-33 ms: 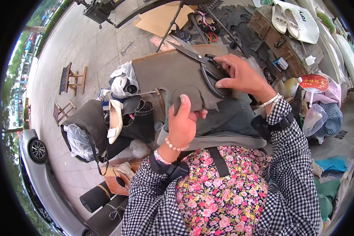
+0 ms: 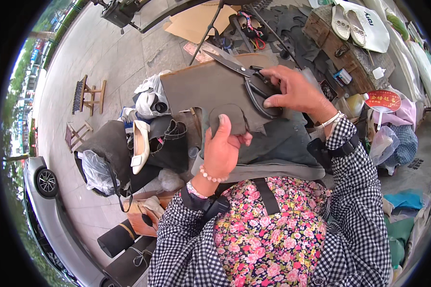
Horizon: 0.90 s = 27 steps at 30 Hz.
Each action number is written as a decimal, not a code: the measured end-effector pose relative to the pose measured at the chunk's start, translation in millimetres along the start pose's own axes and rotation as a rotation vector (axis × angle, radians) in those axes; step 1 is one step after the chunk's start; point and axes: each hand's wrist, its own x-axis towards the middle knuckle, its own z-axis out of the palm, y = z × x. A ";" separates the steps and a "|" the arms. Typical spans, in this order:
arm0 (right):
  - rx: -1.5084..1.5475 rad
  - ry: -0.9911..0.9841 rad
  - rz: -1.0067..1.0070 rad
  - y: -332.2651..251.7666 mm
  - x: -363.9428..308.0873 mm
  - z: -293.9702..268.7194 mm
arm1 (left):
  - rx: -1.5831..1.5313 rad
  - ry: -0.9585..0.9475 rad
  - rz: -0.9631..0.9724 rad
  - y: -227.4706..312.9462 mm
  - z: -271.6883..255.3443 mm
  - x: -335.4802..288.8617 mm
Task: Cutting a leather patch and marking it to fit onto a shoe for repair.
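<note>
left hand (image 2: 221, 150): clamped on rounded grey piece (image 2: 231, 116) | right hand (image 2: 297, 93): clamped on scissors (image 2: 247, 73) handle | blades over large grey sheet (image 2: 191, 90) | cream shoe (image 2: 140, 143) farther left

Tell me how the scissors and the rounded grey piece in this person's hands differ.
The scissors are long and pointed, while the rounded grey piece is flat with a curved edge. The scissors have metal blades and black looped handles; the rounded grey piece is one dull, dark tone. The scissors are in the right hand, while the rounded grey piece is in the left hand, under the thumb. Both are being held.
</note>
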 end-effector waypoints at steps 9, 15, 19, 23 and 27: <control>0.079 -0.298 0.195 -9.5 5.2 -12.7 | -0.213 -0.160 -0.237 -2.6 -29.5 3.0; 0.677 -0.261 0.389 -1.4 -25.6 -20.2 | -0.053 -0.187 -0.140 12.3 -11.0 2.8; 0.639 -0.059 0.473 -0.2 -38.8 -18.6 | 0.147 -0.116 -0.031 20.7 -1.9 21.6; 0.681 0.015 0.522 9.8 -38.5 -10.0 | 0.162 -0.049 0.085 28.1 9.3 52.1; 0.779 0.022 0.425 3.1 -44.4 -6.8 | 0.249 -0.090 0.137 38.5 14.7 57.3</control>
